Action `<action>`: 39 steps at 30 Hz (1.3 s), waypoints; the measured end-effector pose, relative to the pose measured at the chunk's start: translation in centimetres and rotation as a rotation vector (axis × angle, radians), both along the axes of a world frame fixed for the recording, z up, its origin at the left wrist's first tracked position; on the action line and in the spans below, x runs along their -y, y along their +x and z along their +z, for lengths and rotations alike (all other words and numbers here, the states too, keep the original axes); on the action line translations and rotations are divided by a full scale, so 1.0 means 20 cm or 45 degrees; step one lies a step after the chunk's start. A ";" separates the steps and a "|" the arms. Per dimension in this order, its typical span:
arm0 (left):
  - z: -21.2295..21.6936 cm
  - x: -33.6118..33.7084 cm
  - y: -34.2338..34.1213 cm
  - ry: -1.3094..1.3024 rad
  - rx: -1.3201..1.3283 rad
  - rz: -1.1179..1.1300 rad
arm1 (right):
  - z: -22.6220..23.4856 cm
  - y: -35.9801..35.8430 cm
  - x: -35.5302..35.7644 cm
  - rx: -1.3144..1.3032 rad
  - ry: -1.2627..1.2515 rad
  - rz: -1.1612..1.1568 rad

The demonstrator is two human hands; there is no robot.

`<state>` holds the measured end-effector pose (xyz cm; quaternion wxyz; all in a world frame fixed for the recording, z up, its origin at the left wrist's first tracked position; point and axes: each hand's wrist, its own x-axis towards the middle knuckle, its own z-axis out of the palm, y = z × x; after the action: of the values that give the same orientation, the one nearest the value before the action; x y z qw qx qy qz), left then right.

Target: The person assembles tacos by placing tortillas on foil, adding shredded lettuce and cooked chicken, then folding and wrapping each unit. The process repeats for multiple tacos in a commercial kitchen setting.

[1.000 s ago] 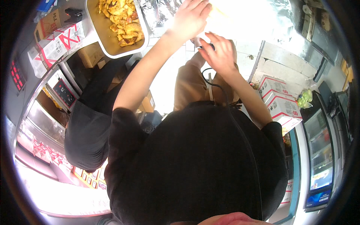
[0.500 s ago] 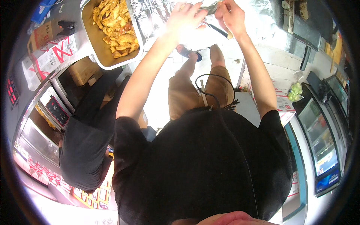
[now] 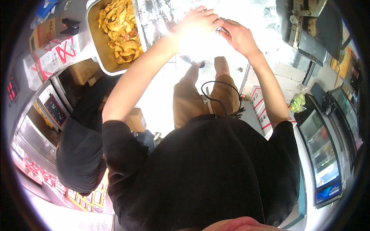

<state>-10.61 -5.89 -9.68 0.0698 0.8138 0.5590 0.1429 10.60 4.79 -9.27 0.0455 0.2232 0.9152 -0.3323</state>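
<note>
My left hand [image 3: 197, 22] and my right hand [image 3: 239, 38] meet above a brightly lit, foil-covered surface [image 3: 156, 17]. The fingertips of both hands come together in a pinch. Something small and dark shows between them, but glare and the fingers hide what it is. To the left of my left hand stands a deep metal tray [image 3: 102, 50] with a pale rim. Yellow-brown seasoned meat pieces [image 3: 123, 32] are heaped inside it.
A red-and-white carton [image 3: 63, 54] stands left of the tray. Another person in black [image 3: 81, 154] bends over at my left. On the right are a broad flat tool with a black handle [image 3: 308, 73], a bag of green produce [image 3: 297, 103] and a glass-fronted cabinet [image 3: 320, 142].
My right hand has moved down and in toward my left hand, which stays near its place. The thin stick-like thing with a tan end beneath my hands no longer shows.
</note>
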 end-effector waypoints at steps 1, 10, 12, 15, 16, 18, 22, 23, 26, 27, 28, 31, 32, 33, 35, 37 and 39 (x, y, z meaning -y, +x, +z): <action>0.00 -0.03 0.01 -0.102 0.014 -0.007 | 0.01 0.00 -0.01 0.041 -0.054 -0.056; 0.02 -0.33 -0.04 -0.643 0.018 -0.064 | -0.09 0.09 0.15 -0.267 0.366 -0.203; 0.00 -0.20 -0.03 -0.379 -0.046 -0.035 | -0.13 0.09 0.04 -0.262 0.348 -0.111; -0.02 -0.09 0.01 -0.220 -0.121 0.029 | -0.14 0.09 -0.10 -0.064 0.151 -0.041; -0.03 -0.10 0.01 -0.260 -0.109 0.060 | -0.13 0.09 -0.11 -0.108 0.151 -0.088; -0.03 -0.18 0.01 -0.416 -0.014 0.040 | -0.09 0.10 -0.07 -0.191 0.170 -0.182; 0.01 -0.42 -0.01 -0.553 -0.151 -0.123 | -0.05 0.11 0.04 -0.346 0.598 -0.183; 0.03 -0.41 0.01 -0.402 -0.191 -0.122 | -0.06 0.11 0.03 -0.256 0.538 -0.177; 0.06 -0.29 0.05 -0.362 -0.071 0.098 | -0.09 0.08 -0.09 -0.085 0.340 -0.155; 0.06 -0.24 0.05 -0.246 -0.038 0.119 | -0.09 0.08 -0.15 -0.083 0.253 -0.145; 0.05 -0.21 0.06 -0.129 0.002 0.136 | -0.10 0.08 -0.20 -0.029 0.160 -0.137; -0.02 -0.19 0.05 -0.010 0.099 0.186 | -0.08 0.08 -0.25 -0.284 0.244 -0.186; -0.05 -0.21 0.04 -0.011 0.121 0.197 | -0.07 0.09 -0.23 -0.348 0.340 -0.211; -0.08 -0.24 0.04 -0.037 0.078 0.190 | -0.06 0.09 -0.21 -0.374 0.412 -0.194; -0.12 -0.29 0.06 -0.101 -0.006 0.177 | -0.05 0.09 -0.14 -0.488 0.570 -0.190; -0.12 -0.29 0.09 0.077 -0.068 0.280 | -0.07 0.08 -0.12 -0.360 0.557 -0.171; -0.10 -0.26 0.13 0.155 0.049 0.499 | -0.10 0.06 -0.14 -0.288 0.603 -0.177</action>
<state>-8.10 -0.70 -11.66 0.0019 0.6895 0.6954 0.2027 11.77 7.56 -11.29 -0.1337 0.2515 0.9491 -0.1342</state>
